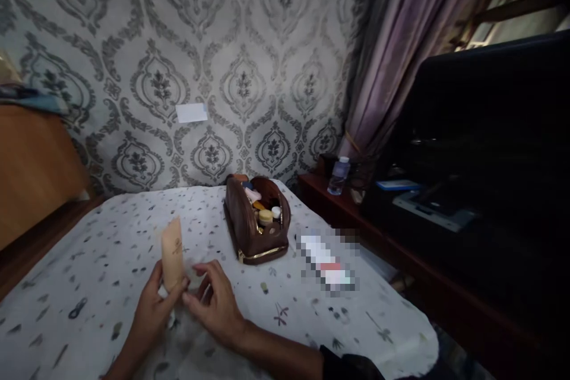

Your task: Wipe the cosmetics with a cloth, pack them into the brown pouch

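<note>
A beige squeeze tube (171, 252) with small printed lettering stands upright in my left hand (154, 303), whose fingers and thumb are closed around its lower part. Something small and white shows at the tube's lower end, partly hidden by the hand. Just to the right, my right hand (218, 303) has its fingers bent and apart, the thumb close to the tube, with nothing visible in it. Beyond the hands, a brown zip bag (253, 246) sits with its top open. Inside it are a round jar with a yellowish lid (266, 217) and other small items.
A patterned white sheet (133, 237) covers the surface under the bag. Right of the bag lies a pixelated object (327, 264). A clear bottle (339, 176) stands on a dark red ledge (312, 184), near a large black screen (481, 160). Wooden furniture (35, 166) is at left.
</note>
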Tool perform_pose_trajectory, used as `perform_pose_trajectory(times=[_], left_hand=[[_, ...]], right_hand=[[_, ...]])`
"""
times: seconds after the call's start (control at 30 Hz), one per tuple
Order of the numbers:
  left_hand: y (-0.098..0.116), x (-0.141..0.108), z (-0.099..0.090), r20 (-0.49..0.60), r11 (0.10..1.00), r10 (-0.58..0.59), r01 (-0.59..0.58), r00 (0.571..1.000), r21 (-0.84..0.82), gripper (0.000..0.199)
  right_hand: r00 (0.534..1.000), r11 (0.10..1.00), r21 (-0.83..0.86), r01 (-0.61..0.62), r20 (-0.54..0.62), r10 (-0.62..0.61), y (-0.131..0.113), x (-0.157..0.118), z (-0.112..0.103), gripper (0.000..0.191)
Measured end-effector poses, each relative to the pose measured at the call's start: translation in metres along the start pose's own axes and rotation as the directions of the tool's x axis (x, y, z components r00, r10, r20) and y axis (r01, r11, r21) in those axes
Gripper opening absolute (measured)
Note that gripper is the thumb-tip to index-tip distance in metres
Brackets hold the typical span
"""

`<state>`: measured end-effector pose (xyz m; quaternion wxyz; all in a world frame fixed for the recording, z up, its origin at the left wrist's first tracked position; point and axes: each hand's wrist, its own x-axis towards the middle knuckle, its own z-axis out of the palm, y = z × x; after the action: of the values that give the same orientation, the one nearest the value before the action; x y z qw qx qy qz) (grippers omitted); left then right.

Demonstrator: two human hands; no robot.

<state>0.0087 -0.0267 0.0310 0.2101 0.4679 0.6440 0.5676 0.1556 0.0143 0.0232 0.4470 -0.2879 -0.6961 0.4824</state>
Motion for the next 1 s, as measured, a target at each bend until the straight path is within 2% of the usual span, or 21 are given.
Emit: perform_pose_trajectory(times=[0.1,0.17,0.27,0.37,0.47,0.6,0.7,0.8,0.9,1.0], left_hand=[[-0.01,0.002,-0.001,0.065,0.977,0.099,-0.11,0.993,0.184,0.054],[-0.016,0.002,-0.001,0.106,0.95,0.15,-0.173,0.983,0.261,0.052],[-0.021,0.001,-0.002,0.112,0.927,0.197,-0.222,0.974,0.302,0.049],[-0.02,0.001,-0.006,0.126,0.943,0.166,-0.195,0.978,0.271,0.049],[-0.008,-0.001,-0.004,0.124,0.973,0.113,-0.135,0.986,0.188,0.048],[0.013,-0.004,0.015,0.036,0.997,-0.073,0.073,0.997,0.009,0.055],[0.019,-0.004,0.033,-0.05,0.983,-0.184,0.184,0.982,0.007,0.059],[0.015,-0.002,0.044,-0.117,0.987,-0.143,0.15,0.983,0.051,0.053],[0.01,-0.002,0.051,-0.088,0.991,-0.126,0.129,0.988,0.036,0.051],[0.01,-0.002,0.061,-0.05,0.988,-0.15,0.151,0.987,0.019,0.058]], right_hand=[[0.999,0.991,0.134,0.023,-0.051,-0.016,-0.01,0.008,-0.011,0.057],[0.996,0.979,0.203,0.021,-0.083,-0.005,-0.017,0.013,-0.018,0.053],[0.994,0.963,0.268,-0.009,-0.102,0.037,-0.022,0.018,-0.028,0.04],[0.994,0.946,0.321,-0.056,-0.074,0.084,-0.022,0.018,-0.037,0.043],[0.993,0.923,0.374,-0.09,-0.038,0.112,-0.019,0.015,-0.042,0.047],[0.994,0.914,0.392,-0.107,0.022,0.107,-0.016,0.005,-0.041,0.036],[0.995,0.951,0.294,-0.101,0.021,0.099,-0.017,-0.002,-0.041,0.036],[0.995,0.968,0.234,-0.093,-0.019,0.101,-0.019,-0.006,-0.046,0.047],[0.991,0.962,0.26,-0.083,-0.081,0.107,-0.021,-0.007,-0.052,0.046],[0.99,0.933,0.357,-0.053,-0.101,0.095,-0.024,-0.01,-0.058,0.046]])
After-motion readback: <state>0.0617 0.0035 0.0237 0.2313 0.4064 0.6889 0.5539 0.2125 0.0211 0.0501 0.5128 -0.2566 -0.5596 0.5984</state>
